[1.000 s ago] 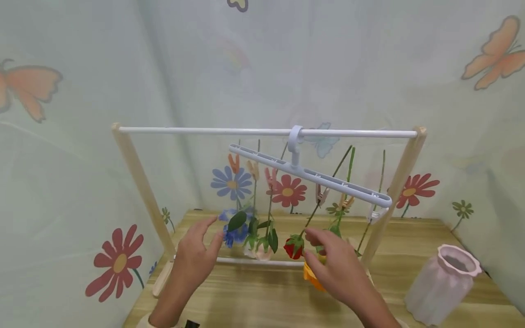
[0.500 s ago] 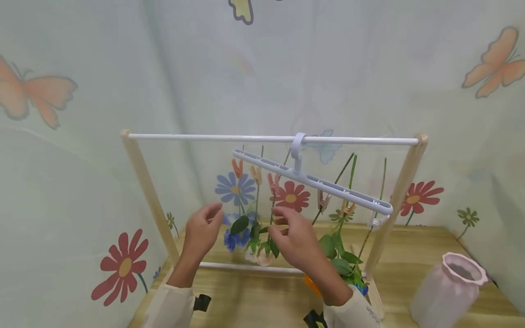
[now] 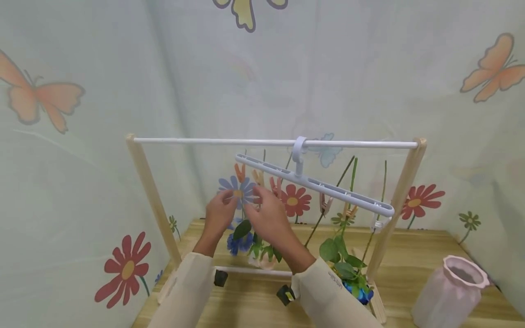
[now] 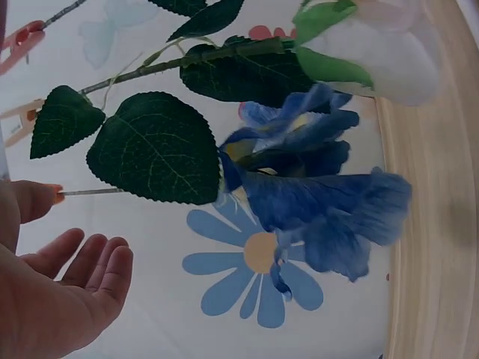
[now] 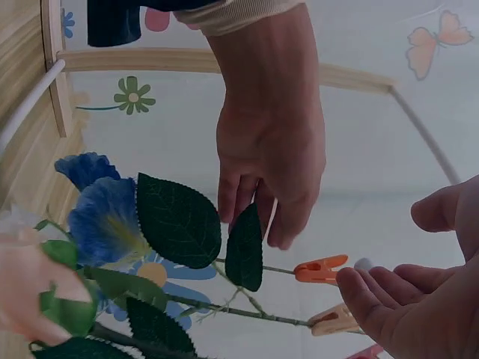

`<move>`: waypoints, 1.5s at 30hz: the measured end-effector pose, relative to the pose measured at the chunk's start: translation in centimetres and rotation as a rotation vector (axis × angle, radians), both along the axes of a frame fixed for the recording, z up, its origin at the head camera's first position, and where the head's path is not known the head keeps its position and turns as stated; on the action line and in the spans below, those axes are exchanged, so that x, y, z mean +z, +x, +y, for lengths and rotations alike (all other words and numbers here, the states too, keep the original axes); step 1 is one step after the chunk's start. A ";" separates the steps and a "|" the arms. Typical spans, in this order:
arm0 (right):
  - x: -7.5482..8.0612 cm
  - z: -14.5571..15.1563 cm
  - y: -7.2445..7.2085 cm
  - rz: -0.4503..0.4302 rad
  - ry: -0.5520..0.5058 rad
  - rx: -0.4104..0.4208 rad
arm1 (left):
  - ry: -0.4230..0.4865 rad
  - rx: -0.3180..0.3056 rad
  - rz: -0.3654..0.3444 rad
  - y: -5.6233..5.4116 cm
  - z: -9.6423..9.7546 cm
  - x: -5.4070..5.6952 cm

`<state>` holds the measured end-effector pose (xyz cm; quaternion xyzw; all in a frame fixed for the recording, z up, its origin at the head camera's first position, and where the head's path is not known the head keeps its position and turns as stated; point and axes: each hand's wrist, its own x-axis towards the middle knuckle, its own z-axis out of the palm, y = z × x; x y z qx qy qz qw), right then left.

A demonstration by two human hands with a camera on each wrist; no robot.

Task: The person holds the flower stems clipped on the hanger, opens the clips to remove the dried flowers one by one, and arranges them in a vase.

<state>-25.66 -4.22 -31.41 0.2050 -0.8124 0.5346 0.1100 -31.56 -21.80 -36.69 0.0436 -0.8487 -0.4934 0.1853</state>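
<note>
A pale blue hanger (image 3: 313,183) hooks over a white rod and carries several small clothes pegs, each gripping an upside-down artificial flower. At its left end, an orange peg (image 5: 320,269) holds the stem of a blue flower (image 4: 314,209). My left hand (image 3: 220,214) is beside that stem with loosely bent fingers. In the left wrist view its thumb overlaps the orange peg; contact cannot be told. My right hand (image 3: 268,216) is right of the peg, thumb and fingers apart around air. A beige peg (image 5: 333,321) and a peach rose (image 5: 34,288) are near it.
A wooden-sided rack (image 3: 153,198) frames the work, its white top rod (image 3: 213,141) above the hands. Green leaves and a second blue flower (image 3: 362,294) hang at the right. A pink vase (image 3: 449,291) stands on the wooden table (image 3: 254,303) at the far right.
My right hand has moved left and up from beside the red rose to near the orange peg. My left hand has risen and shifted right, so the hands are close together.
</note>
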 end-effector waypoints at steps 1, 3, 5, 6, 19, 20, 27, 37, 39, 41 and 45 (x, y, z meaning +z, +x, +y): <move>0.2 -0.4 -0.3 -0.003 -0.009 0.000 | -0.001 0.001 0.000 -0.4 0.1 0.0; 0.5 -1.0 -0.7 -0.002 -0.013 -0.009 | -0.001 0.010 -0.010 -1.2 0.3 0.0; 0.6 -1.5 -1.2 0.001 -0.014 -0.014 | -0.004 0.019 -0.028 -1.7 0.6 0.0; 0.6 -1.8 -1.4 0.004 -0.011 -0.016 | -0.006 0.026 -0.037 -1.9 0.7 0.0; 0.2 -2.9 -3.4 -0.024 0.033 -0.054 | 0.026 0.078 -0.003 -2.1 0.7 -0.7; 0.2 -3.0 -3.5 -0.013 0.040 -0.052 | 0.040 0.074 -0.006 -2.2 0.6 -0.7; 0.6 -3.8 -4.0 0.030 0.018 -0.026 | -0.006 0.058 0.022 -1.9 0.7 -0.4; 0.5 -4.9 -3.7 0.033 0.092 -0.064 | -0.003 0.045 0.083 -0.8 0.5 -1.3; 0.4 -5.1 -3.8 0.028 0.094 -0.070 | 0.002 0.039 0.072 -0.4 0.3 -1.2; 0.4 -5.3 -3.9 0.046 0.090 -0.082 | -0.017 0.038 0.072 -0.2 0.2 -1.0; 0.8 -5.9 -4.1 0.130 0.104 -0.146 | -0.061 0.042 0.104 0.0 0.0 -0.4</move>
